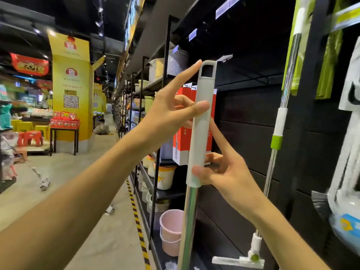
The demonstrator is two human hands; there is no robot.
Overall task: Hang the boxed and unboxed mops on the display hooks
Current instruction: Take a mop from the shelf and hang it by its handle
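Both of my hands are on the unboxed mop [201,123], which I hold upright in front of the black display wall [253,121]. My left hand [171,114] pinches the pale grey handle grip from the left side, thumb laid across its front and index finger stretched up along it to touch the hanging loop [208,68] at the top. My right hand [224,172] holds the lower end of that grip, thumb on the front and index finger pointing up along its right edge. Below the grip the shiny metal pole [188,221] runs down out of view. Just behind the grip hang red boxed mops [183,133]. Near the loop, slightly up and right, sits a display hook [225,57] with a small tag. Further right another mop [276,137] with a green collar already hangs against the wall.
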